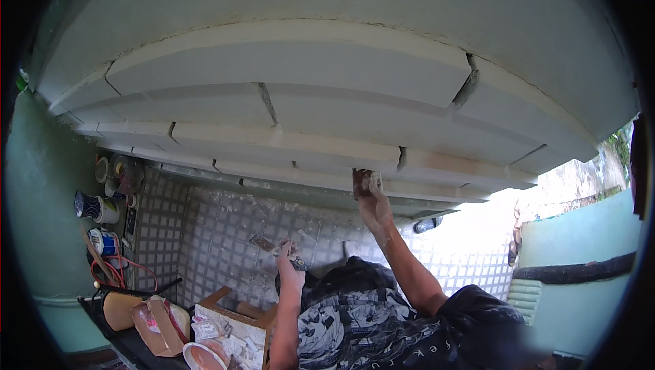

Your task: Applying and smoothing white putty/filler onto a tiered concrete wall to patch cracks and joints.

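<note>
My right hand is raised to the wall of white raised blocks, its fingers closed on a reddish-brown flat piece with pale smears. The piece is against or very near a lower block row; I cannot tell whether it touches. Lower and to the left, my left hand is closed round a putty knife, its flat blade pointing left and away from me. Pale dust or filler coats my fingers. Dark gaps part several of the blocks.
Tubs and a blue-white bucket line the left wall beside a red hose. At lower left, a black bench holds a cardboard box, near a bowl and a wooden stool. A bottle lies near the wall base.
</note>
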A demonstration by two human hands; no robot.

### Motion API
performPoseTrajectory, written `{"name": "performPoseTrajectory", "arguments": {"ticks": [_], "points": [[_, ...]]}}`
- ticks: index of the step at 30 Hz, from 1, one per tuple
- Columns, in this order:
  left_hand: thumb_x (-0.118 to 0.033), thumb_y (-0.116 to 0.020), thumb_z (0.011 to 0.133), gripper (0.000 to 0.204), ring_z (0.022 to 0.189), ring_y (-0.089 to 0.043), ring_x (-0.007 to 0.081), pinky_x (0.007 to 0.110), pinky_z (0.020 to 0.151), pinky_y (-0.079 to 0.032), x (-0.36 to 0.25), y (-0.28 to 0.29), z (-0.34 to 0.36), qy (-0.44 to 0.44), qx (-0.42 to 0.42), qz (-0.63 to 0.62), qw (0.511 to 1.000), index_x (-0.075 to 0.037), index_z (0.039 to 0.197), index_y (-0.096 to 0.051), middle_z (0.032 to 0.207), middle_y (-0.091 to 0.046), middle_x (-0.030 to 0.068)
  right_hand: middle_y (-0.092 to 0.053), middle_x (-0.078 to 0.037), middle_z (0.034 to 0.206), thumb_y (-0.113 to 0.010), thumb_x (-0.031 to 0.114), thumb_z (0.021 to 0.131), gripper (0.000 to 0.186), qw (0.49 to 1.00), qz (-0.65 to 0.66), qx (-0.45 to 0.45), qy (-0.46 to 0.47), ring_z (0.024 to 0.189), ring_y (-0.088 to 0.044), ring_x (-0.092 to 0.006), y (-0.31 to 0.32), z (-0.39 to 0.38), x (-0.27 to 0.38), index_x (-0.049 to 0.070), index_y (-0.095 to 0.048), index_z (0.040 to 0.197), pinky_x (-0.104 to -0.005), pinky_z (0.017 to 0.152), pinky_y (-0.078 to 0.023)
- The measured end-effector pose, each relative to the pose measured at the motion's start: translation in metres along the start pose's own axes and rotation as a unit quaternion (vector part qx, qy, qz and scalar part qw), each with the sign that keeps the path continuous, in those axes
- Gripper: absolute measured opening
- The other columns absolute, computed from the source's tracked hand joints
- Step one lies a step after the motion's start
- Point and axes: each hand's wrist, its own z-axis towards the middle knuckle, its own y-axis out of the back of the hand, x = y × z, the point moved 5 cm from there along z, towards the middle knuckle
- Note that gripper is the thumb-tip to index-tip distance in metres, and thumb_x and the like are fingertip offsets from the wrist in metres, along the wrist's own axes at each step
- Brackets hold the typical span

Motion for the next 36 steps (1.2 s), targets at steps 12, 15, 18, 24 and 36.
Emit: {"name": "performPoseTrajectory", "arguments": {"ticks": [12, 15, 18, 24, 36], "points": [[0.0, -0.058, 0.083, 0.017, 0.077, -0.057, 0.0104, 0.018, 0.051, -0.042, -0.001, 0.01, 0.007, -0.018, 0.003, 0.024, 1.0, -0.008, 0.098, -0.055, 0.089, -0.058, 0.0018, -0.053, -0.008, 0.122, -0.055, -0.007, 0.083, 0.044, 0.997, -0.005, -0.058, -0.052, 0.114, -0.051, -0.0178, 0.044, -0.016, -0.005, 0.003, -0.045, 0.124, -0.0314, 0.104, -0.038], [0.001, -0.058, 0.082, 0.018, 0.077, -0.057, 0.0105, 0.018, 0.05, -0.042, -0.005, 0.008, 0.002, -0.025, -0.024, 0.018, 0.999, -0.008, 0.098, -0.055, 0.09, -0.058, 0.0021, -0.053, -0.009, 0.121, -0.053, -0.008, 0.083, 0.043, 0.995, -0.032, -0.044, -0.081, 0.113, -0.052, -0.0189, 0.044, -0.041, -0.01, 0.002, -0.045, 0.124, -0.0317, 0.103, -0.039], [0.001, -0.059, 0.082, 0.02, 0.077, -0.057, 0.0106, 0.018, 0.05, -0.042, -0.007, 0.002, 0.003, -0.02, -0.005, 0.003, 1.0, -0.008, 0.099, -0.055, 0.09, -0.058, 0.0021, -0.054, -0.009, 0.12, -0.052, -0.008, 0.083, 0.043, 0.994, -0.015, -0.044, -0.099, 0.112, -0.052, -0.0198, 0.053, -0.04, -0.013, 0.002, -0.045, 0.124, -0.0324, 0.103, -0.04], [0.001, -0.059, 0.082, 0.019, 0.076, -0.057, 0.0109, 0.019, 0.051, -0.042, -0.003, 0.0, 0.011, -0.017, -0.009, 0.003, 1.0, -0.008, 0.098, -0.055, 0.088, -0.059, 0.0014, -0.055, -0.009, 0.118, -0.053, -0.008, 0.083, 0.041, 0.996, 0.003, -0.067, -0.063, 0.11, -0.054, -0.0204, 0.044, -0.01, -0.011, 0.001, -0.046, 0.122, -0.0335, 0.098, -0.043], [0.0, -0.059, 0.082, 0.019, 0.074, -0.057, 0.0105, 0.019, 0.053, -0.043, -0.005, -0.003, 0.019, -0.018, -0.012, 0.019, 1.0, -0.009, 0.098, -0.054, 0.087, -0.058, 0.0003, -0.053, -0.009, 0.123, -0.058, -0.007, 0.08, 0.051, 0.982, -0.005, 0.072, -0.174, 0.114, -0.051, -0.0214, 0.028, -0.053, -0.02, 0.003, -0.044, 0.128, -0.0334, 0.102, -0.039]]}}
